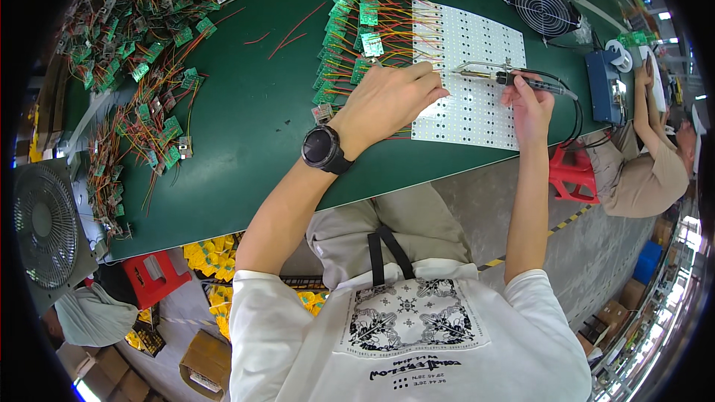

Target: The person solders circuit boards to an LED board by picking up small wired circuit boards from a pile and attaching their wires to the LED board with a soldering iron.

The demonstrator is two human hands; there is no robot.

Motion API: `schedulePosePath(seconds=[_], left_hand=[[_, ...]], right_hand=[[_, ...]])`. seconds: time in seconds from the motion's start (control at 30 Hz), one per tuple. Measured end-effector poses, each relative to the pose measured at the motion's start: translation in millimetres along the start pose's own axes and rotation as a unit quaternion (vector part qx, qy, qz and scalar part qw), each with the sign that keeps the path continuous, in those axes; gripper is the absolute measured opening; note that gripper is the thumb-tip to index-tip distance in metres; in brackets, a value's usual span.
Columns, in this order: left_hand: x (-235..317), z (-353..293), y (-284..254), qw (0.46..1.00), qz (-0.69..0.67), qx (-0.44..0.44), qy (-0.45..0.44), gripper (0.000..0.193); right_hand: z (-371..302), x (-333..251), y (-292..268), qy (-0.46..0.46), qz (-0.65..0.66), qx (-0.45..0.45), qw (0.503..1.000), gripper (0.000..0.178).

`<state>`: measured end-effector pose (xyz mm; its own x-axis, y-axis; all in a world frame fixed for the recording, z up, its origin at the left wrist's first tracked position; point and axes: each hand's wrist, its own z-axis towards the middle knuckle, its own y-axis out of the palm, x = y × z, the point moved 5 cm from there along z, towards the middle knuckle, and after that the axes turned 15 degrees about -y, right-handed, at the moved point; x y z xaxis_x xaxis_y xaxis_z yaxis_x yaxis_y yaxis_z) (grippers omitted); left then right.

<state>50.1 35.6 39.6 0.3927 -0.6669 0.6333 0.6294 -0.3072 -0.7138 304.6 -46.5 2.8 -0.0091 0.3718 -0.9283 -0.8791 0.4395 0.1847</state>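
Note:
A white perforated panel (484,37) dotted with small round marks lies on the green table. Along its left edge, red and yellow wires (402,18) run to a row of small green circuit boards (339,22). My left hand (391,97), with a black watch on the wrist, rests over the panel's left edge and the nearer wires. Its fingers are bent together, and whatever is between them is hidden. My right hand (530,108) grips a soldering iron (532,85) with a thin metal feed tube. The iron's tip points left, over the panel near my left fingertips.
Wired boards (134,15) are heaped at the left. A black fan (544,4) stands behind the panel; a blue box (605,89) and a white spool (618,56) sit at right. A grey fan (45,216) is at left. Another person (644,164) sits at right.

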Motion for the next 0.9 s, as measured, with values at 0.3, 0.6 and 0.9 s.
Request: schedulePosePath(seconds=[0.3, 0.6, 0.9], left_hand=[[-3, 0, 7, 0.994, 0.086, 0.062, 0.033, 0.013], [-7, 3, 14, 0.991, 0.112, 0.069, 0.034, 0.013], [-7, 3, 17, 0.99, 0.118, 0.074, 0.036, 0.013]], right_hand=[[-5, -13, 6, -0.12, -0.058, 0.019, 0.991, 0.018], [-3, -8, -2, -0.041, -0.005, -0.008, 0.999, 0.02], [-6, -4, 4, -0.017, -0.044, -0.085, 0.995, 0.02]])
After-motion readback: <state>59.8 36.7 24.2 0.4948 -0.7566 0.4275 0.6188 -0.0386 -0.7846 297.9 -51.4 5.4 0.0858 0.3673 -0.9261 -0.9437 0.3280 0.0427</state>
